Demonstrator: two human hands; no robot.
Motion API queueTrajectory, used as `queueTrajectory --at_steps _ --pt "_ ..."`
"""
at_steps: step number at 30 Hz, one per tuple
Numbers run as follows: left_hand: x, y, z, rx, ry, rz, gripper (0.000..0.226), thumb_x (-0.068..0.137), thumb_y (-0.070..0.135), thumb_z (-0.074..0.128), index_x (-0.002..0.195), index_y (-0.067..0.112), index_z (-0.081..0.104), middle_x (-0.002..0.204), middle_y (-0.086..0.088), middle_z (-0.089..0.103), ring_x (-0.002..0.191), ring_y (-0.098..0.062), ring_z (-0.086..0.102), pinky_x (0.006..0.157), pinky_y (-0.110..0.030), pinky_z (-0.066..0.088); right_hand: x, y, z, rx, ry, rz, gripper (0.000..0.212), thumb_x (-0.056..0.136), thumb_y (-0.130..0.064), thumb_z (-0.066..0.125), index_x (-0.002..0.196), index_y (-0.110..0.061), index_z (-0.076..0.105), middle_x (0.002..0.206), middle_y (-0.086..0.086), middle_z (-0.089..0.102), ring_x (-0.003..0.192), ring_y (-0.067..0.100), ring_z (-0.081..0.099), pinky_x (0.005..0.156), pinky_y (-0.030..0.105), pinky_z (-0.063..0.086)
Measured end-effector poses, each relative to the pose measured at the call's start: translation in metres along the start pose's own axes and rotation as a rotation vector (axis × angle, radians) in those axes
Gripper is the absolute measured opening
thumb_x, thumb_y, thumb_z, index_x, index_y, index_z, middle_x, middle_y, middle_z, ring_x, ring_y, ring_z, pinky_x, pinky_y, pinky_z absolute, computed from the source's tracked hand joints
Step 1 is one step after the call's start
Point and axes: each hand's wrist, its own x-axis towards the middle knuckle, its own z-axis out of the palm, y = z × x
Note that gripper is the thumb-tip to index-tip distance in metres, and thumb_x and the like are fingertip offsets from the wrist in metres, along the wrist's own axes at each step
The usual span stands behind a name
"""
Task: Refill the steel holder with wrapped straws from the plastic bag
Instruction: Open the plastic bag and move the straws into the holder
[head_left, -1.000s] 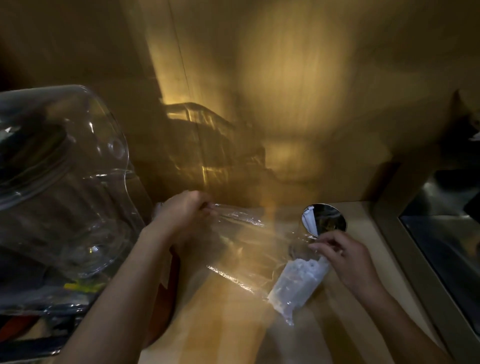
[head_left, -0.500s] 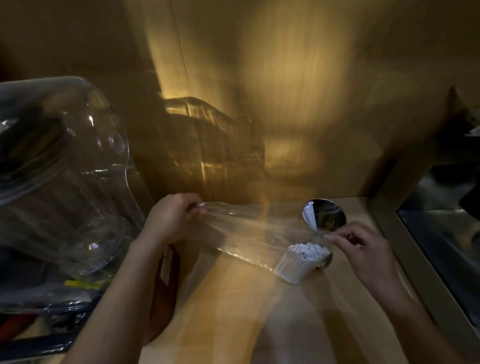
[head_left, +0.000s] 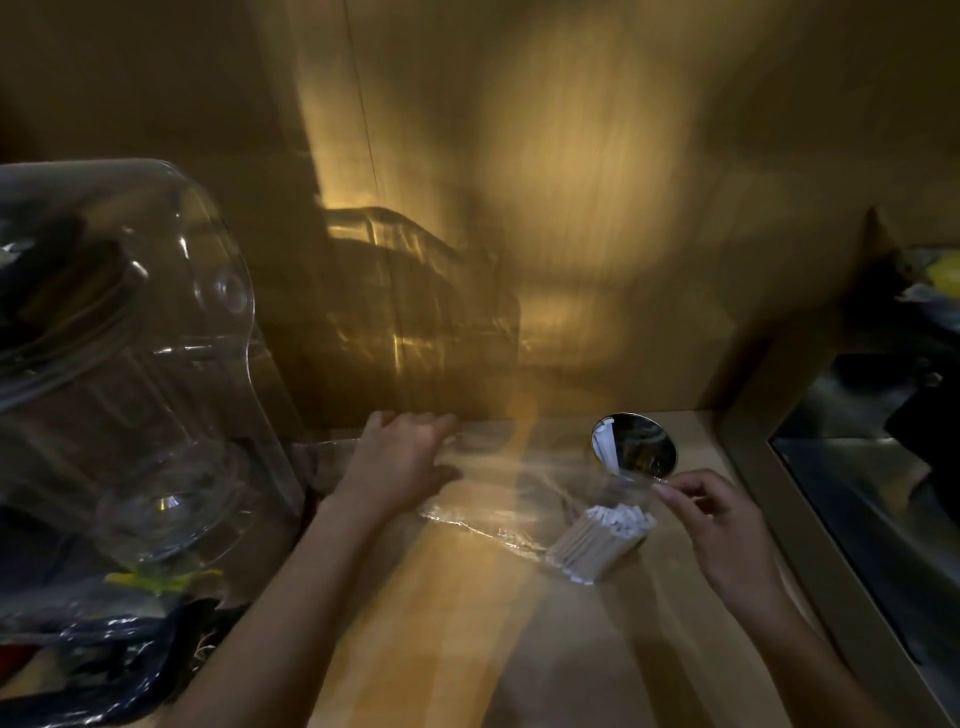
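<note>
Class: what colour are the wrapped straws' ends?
White, in the head view: the wrapped straws.

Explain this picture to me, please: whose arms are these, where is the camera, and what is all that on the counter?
No machine here: a person wears a wide-angle camera on the head, looking forward and down, so both arms reach in from below. They work at a wooden counter. The left hand rests on one end of a clear plastic bag lying across the counter. At the bag's other end sits a bundle of white wrapped straws. The right hand has its fingers pinched right beside that end, apparently on the plastic; the film is too clear to be sure. Behind stands the shiny steel holder, with a few straws inside. The large clear plastic cover on the left is not being touched.
</note>
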Motion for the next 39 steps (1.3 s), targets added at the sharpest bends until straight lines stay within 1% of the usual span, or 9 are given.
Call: queueTrajectory --at_steps 5,11,13,17,21,26,31,36,39 --pt "0.005 0.036 0.009 -0.163 0.043 0.159 0.025 0.087 0.043 0.054 0.107 0.029 0.059 0.113 0.007 0.067 0.111 -0.016 0.056 0.095 -0.034 0.031 -0.004 -0.007 -0.006 0.034 0.068 0.016 0.017 0.078 -0.017 0.067 0.071 -0.032 0.062 0.072 -0.009 0.065 0.068 0.000 0.058 0.059 0.021 0.045" --pt "0.009 0.051 0.014 -0.245 0.067 0.123 0.017 0.091 0.033 0.052 0.094 0.022 0.065 0.101 0.000 0.072 0.102 -0.024 0.060 0.087 -0.032 0.035 -0.012 -0.001 -0.017 0.058 0.030 0.094 0.016 0.078 -0.013 0.068 0.078 -0.028 0.065 0.083 -0.004 0.066 0.075 0.003 0.060 0.067 0.030 0.047" --pt "0.011 0.051 0.015 -0.245 0.070 0.114 0.018 0.091 0.033 0.052 0.096 0.022 0.065 0.103 0.000 0.072 0.103 -0.023 0.061 0.089 -0.033 0.036 -0.019 0.009 -0.019 0.027 -0.045 0.128 0.015 0.079 -0.007 0.066 0.079 -0.022 0.067 0.084 0.000 0.067 0.078 0.010 0.062 0.069 0.026 0.049" --pt "0.013 0.050 0.018 -0.266 0.089 0.116 0.016 0.091 0.032 0.053 0.097 0.023 0.065 0.103 0.002 0.072 0.102 -0.021 0.061 0.087 -0.031 0.035 -0.023 0.015 -0.023 0.038 -0.003 0.109 0.030 0.077 0.004 0.065 0.068 -0.025 0.066 0.079 -0.001 0.068 0.068 -0.004 0.060 0.060 0.007 0.043" --pt "0.014 0.048 0.016 -0.301 0.146 0.113 0.010 0.087 0.026 0.059 0.092 0.022 0.066 0.098 0.001 0.073 0.097 -0.022 0.063 0.080 -0.029 0.035 -0.016 0.007 -0.030 -0.005 0.005 0.076 0.026 0.083 -0.006 0.061 0.076 -0.031 0.064 0.083 -0.007 0.066 0.073 -0.003 0.059 0.063 0.022 0.046" --pt "0.015 0.044 0.018 -0.274 0.145 0.081 0.006 0.086 0.024 0.061 0.087 0.022 0.065 0.093 0.000 0.073 0.090 -0.022 0.064 0.067 -0.027 0.031 -0.002 -0.009 -0.031 -0.021 0.113 -0.045 0.021 0.085 -0.015 0.059 0.078 -0.035 0.060 0.081 -0.009 0.062 0.073 -0.002 0.055 0.063 0.018 0.044" --pt "0.014 0.047 0.021 -0.294 0.157 0.065 0.010 0.087 0.024 0.058 0.089 0.019 0.067 0.096 -0.004 0.073 0.092 -0.027 0.064 0.071 -0.032 0.042 0.005 -0.001 -0.027 -0.036 0.105 0.051 0.011 0.086 -0.017 0.058 0.080 -0.024 0.063 0.077 -0.007 0.062 0.074 0.006 0.057 0.065 0.024 0.044" --pt "0.017 0.056 0.012 -0.330 0.189 0.118 0.014 0.088 0.021 0.059 0.092 0.012 0.068 0.096 -0.008 0.071 0.092 -0.029 0.063 0.077 -0.037 0.046 0.008 0.001 -0.038 0.009 0.164 0.008 0.019 0.086 -0.015 0.060 0.076 -0.030 0.062 0.076 -0.009 0.062 0.066 -0.007 0.055 0.061 0.009 0.043" --pt "0.020 0.063 0.007 -0.345 0.231 0.135 0.013 0.087 0.019 0.060 0.089 0.009 0.069 0.091 -0.009 0.071 0.088 -0.030 0.064 0.072 -0.033 0.040 0.009 0.003 -0.045 -0.020 0.162 0.038 0.009 0.087 -0.017 0.058 0.083 -0.022 0.064 0.079 -0.007 0.063 0.070 -0.005 0.056 0.065 0.019 0.044"
